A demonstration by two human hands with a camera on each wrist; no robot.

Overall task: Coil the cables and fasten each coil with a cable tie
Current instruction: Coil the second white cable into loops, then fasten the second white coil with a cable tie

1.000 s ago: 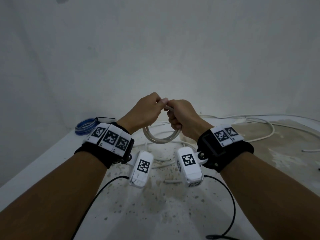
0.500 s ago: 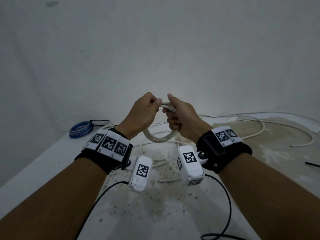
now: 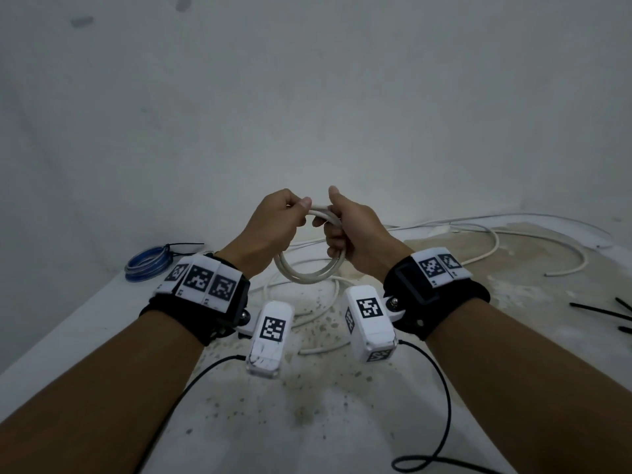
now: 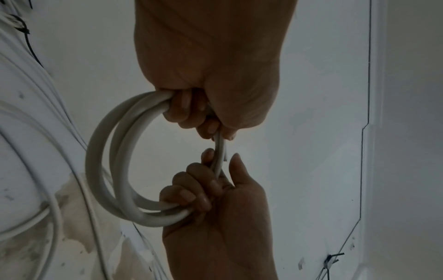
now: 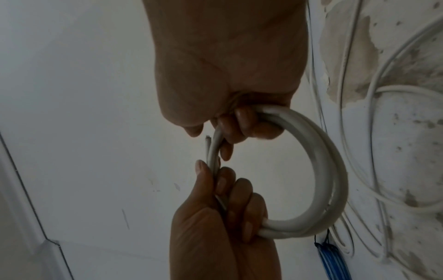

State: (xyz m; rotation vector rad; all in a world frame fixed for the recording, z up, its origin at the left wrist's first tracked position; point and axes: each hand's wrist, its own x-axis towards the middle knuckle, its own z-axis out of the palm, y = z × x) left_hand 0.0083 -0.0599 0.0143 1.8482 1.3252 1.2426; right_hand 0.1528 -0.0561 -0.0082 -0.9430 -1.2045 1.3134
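Head view, both fists [image 3: 273, 222] gripping coil [image 3: 309, 273]

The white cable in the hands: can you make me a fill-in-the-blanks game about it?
1. The white cable is wound into a ____.
2. It is held by ____ hands, the left hand and the right hand.
3. The coil lying by the wall, already tied, is ____ in colour.
4. The loose cable ties on the table are ____.

Missing words: coil; two; blue; black
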